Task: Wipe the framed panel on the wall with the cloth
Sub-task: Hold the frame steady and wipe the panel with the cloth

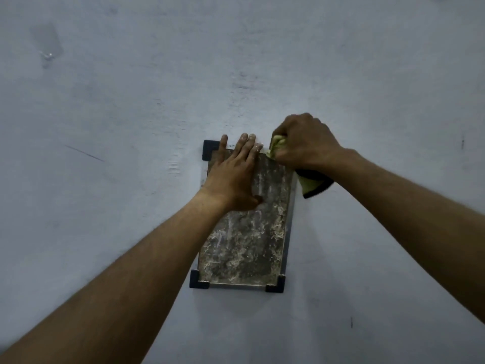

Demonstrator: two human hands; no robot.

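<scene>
grimy framed panel (245, 240) hangs on scuffed blue-grey wall (131, 114).

The person's left forearm (147, 258) and right forearm (406, 200) are bare, with fine hair; whitish dust flecks the fingertips (252, 137) of the left hand (231, 174).

Framed panel (246, 240), mottled grey, dusty, dark corner brackets, mounted on pale blue wall (131, 101). Left hand (232, 172) flat on its upper left area, fingers straight, reaching past the top edge. Right hand (304, 143) at its upper right corner, gripping bunched yellow-green cloth (311, 183), dark-edged end hanging below the wrist
</scene>
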